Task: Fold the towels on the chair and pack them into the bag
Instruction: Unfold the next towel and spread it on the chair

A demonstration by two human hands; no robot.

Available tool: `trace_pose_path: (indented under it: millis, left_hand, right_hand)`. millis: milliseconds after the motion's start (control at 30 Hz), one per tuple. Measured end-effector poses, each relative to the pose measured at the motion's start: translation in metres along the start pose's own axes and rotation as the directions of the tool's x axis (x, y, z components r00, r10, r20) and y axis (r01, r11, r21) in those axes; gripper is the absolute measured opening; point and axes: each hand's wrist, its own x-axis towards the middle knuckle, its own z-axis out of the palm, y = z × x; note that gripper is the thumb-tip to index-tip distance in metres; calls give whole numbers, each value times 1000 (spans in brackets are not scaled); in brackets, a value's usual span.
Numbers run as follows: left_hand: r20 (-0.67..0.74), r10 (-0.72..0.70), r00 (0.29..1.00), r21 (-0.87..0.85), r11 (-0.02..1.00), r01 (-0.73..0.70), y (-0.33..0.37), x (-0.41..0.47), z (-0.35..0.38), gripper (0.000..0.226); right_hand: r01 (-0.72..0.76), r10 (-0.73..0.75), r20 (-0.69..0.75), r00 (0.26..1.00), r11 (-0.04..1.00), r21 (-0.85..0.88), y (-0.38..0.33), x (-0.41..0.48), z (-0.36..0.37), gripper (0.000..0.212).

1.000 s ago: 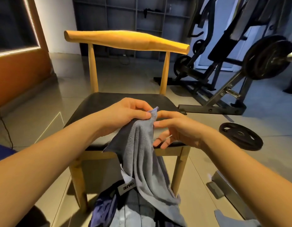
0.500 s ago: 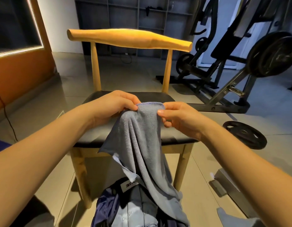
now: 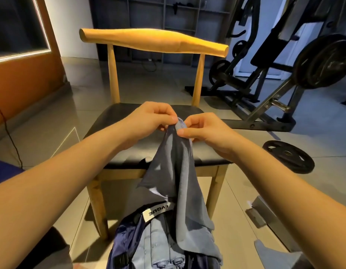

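Observation:
A grey towel [image 3: 180,183] hangs in front of the wooden chair [image 3: 152,39], its top edge bunched between my two hands. My left hand [image 3: 150,121] pinches that edge from the left and my right hand [image 3: 205,131] pinches it from the right, the fingertips almost touching. The towel's lower end drapes down onto the open dark blue bag [image 3: 127,243] at the bottom, which shows a white label and light blue lining. The chair's black seat [image 3: 114,131] bears nothing that I can see. A corner of another grey cloth [image 3: 273,257] lies at the bottom right.
A weight bench frame [image 3: 265,105] with loaded plates [image 3: 321,63] stands to the right. A loose black weight plate [image 3: 288,156] lies on the tiled floor by the chair. An orange wall panel [image 3: 23,78] is at left, shelving behind.
My hands came together, so the towel's top edge, spread flat half a second ago, is now gathered into a narrow bunch. The towel hangs narrower.

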Motion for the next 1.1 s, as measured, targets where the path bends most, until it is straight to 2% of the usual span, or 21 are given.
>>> trace_pose_path:
  millis: [133, 300, 367, 433, 467, 533, 567, 600, 667, 733, 800, 867, 900, 1000, 1100]
  left_hand:
    - [-185, -5, 983, -143, 989, -22, -1, 6, -4, 27]
    - [-385, -136, 913, -229, 972, 49, -11, 12, -19, 20]
    - [-475, -290, 831, -368, 923, 112, -19, 15, -26, 6]
    - [-555, -423, 717, -467, 871, 152, -29, 17, -42, 9]
    - [-604, -429, 671, -439, 883, 169, -34, 17, -50, 11]
    - [-711, -412, 569, -383, 906, 178, -38, 16, -61, 19]
    - [-727, -396, 561, -374, 913, 160, -35, 13, -59, 19]
    - [-724, -350, 595, -335, 932, 141, -33, 10, -55, 18]
    - [-627, -175, 759, -142, 984, 109, -23, 3, -39, 14]
    - [-415, -11, 910, -9, 1000, 8, -9, -4, -21, 9]
    - [-126, 34, 991, -41, 998, -40, 6, -11, -4, 25]
    - [145, 10, 989, -63, 998, 0, 16, -14, 7, 36]
    - [212, -2, 977, -42, 999, 11, 19, -15, 10, 33]
    - [257, -16, 966, -11, 1000, 20, 20, -15, 4, 14]
    - [216, -26, 976, 17, 1000, 23, 20, -14, -3, 11]
  right_hand:
    - [-88, 83, 119, 989, 996, 35, 9, -5, -13, 18]
    - [-185, 167, 212, 963, 980, 68, 18, -14, -31, 18]
    - [-231, 207, 246, 947, 970, 72, 28, -16, -34, 17]
    - [-302, 282, 311, 908, 953, 18, 40, -23, -38, 30]
    - [-334, 323, 332, 886, 942, -25, 46, -26, -41, 42]
    - [-364, 375, 325, 868, 926, -98, 54, -34, -48, 50]
    - [-365, 383, 296, 875, 924, -117, 54, -36, -51, 49]
    - [-360, 379, 262, 888, 926, -117, 52, -37, -54, 46]
    - [-312, 325, 191, 926, 945, -95, 38, -35, -55, 37]
    - [-207, 219, 148, 964, 974, -89, 16, -31, -49, 34]
    - [-82, 96, 130, 987, 991, -107, -5, -28, -40, 39]
    - [12, 3, 114, 993, 992, -124, -20, -23, -33, 41]
    - [46, -32, 104, 994, 990, -134, -26, -22, -31, 42]
    - [79, -69, 71, 995, 984, -157, -32, -18, -26, 43]
    - [54, -48, 48, 998, 990, -132, -30, -18, -25, 41]
